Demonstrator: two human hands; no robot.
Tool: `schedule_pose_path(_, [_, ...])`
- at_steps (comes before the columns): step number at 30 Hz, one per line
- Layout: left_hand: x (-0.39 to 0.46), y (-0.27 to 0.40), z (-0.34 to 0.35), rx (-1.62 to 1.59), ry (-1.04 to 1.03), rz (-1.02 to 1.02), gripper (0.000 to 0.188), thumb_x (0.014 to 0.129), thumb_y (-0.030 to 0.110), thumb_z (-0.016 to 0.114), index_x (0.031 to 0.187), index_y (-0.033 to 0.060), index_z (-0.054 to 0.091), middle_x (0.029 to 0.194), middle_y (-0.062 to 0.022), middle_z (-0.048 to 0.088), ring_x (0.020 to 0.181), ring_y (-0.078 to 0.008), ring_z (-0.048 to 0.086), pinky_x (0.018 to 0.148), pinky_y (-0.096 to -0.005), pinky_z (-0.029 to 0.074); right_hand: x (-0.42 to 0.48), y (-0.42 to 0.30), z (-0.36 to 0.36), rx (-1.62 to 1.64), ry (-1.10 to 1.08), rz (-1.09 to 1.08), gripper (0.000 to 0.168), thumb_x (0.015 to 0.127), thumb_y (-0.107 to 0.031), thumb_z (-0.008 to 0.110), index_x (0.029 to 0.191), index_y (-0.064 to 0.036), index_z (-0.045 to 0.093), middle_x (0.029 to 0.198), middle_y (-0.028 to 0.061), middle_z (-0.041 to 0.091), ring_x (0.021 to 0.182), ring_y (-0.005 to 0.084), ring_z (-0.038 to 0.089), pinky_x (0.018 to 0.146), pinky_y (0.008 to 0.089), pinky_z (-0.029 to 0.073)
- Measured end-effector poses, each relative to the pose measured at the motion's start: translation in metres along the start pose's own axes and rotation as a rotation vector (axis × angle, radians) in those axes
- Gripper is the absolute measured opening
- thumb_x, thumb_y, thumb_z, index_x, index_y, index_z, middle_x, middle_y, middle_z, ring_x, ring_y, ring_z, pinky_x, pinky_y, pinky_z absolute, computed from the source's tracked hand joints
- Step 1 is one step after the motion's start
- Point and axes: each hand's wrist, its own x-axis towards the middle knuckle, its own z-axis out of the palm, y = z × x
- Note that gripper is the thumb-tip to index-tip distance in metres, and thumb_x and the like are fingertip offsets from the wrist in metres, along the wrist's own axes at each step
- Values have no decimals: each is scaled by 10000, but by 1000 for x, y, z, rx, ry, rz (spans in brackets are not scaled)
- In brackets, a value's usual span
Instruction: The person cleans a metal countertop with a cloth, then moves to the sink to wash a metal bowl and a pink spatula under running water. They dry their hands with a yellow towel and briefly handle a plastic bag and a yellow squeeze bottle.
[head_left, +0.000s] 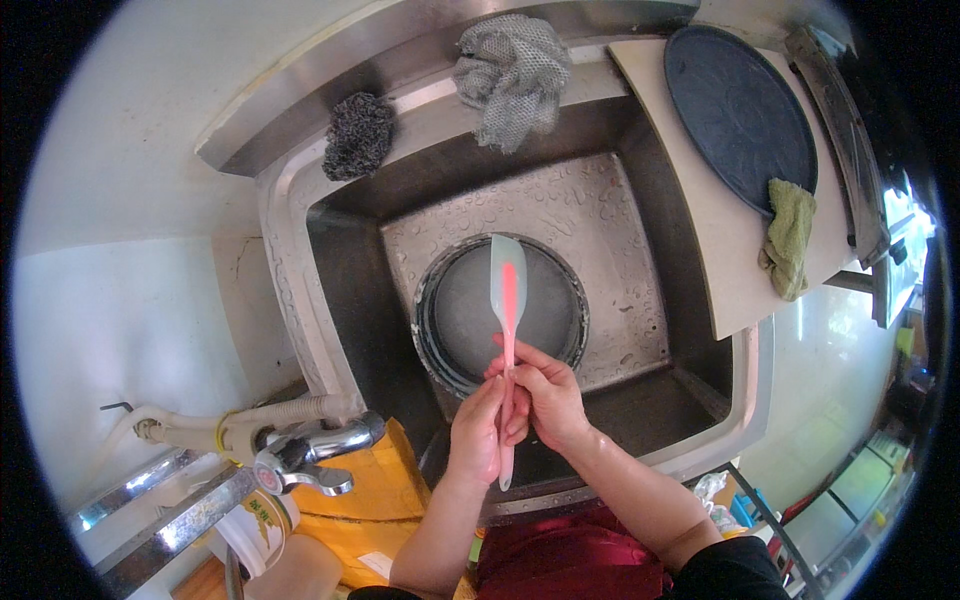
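Observation:
Both hands hold a silicone spatula (509, 289) with a pale translucent blade and a pink core and handle. Its blade points away from me, above round metal pans or rings (427, 352) in the stainless-steel sink (619, 225). My left hand (480, 431) grips the handle from the left side, near its lower half. My right hand (551, 394) closes on it from the right, a little higher, with some fingers behind the handle. Water drops cover the sink floor. Whether the pans are stacked or hold water I cannot tell.
A dark scouring pad (360, 136) and a grey mesh cloth (516, 79) lie on the sink's far rim. On the right, a board (720, 247) bears a black round tray (739, 112) and a green cloth (789, 236). The faucet (319, 450) is at the lower left, near a white bucket (259, 529).

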Motion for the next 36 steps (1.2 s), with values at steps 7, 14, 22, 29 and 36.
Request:
schedule_pose_path(7, [-2, -4, 2, 58, 37, 19, 246, 934, 282, 426, 857, 62, 505, 658, 0, 463, 490, -65, 385, 415, -195, 299, 1, 4, 2, -3, 55, -19, 333, 848, -37, 444, 1166, 27, 525, 890, 120, 629, 692, 116, 590, 650, 212, 490])
schedule_pose_path(14, [-1, -14, -2, 77, 94, 13, 211, 927, 287, 455, 895, 85, 505, 659, 21, 468, 476, -59, 374, 414, -191, 288, 7, 0, 5, -141, 142, 57, 228, 878, -174, 525, 986, 19, 582, 726, 78, 601, 568, 116, 557, 495, 216, 449])
schedule_pose_path(22, [-4, -20, -4, 117, 190, -57, 188, 933, 278, 443, 928, 101, 502, 638, 38, 413, 477, -41, 344, 394, -187, 252, 48, 8, 5, -324, 274, 73, 323, 836, -332, 605, 824, -13, 557, 633, 51, 539, 505, 118, 528, 428, 236, 418])
schedule_pose_path(29, [30, -11, -33, 9, 252, -172, 200, 894, 138, 439, 1086, 84, 463, 670, -1, 430, 484, -85, 382, 404, -215, 313, 157, 63, -59, -1223, 475, -153, 316, 795, -306, 605, 842, 6, 617, 774, 167, 625, 701, 271, 632, 621, 370, 505])
schedule_pose_path(36, [151, -25, -102, 501, 437, 12, 141, 808, 95, 490, 912, 14, 541, 750, -113, 575, 588, -234, 565, 490, -358, 467, 159, 64, -70, -2112, -308, -209, 246, 790, -238, 536, 864, -40, 661, 851, 220, 620, 804, 352, 618, 740, 456, 481])
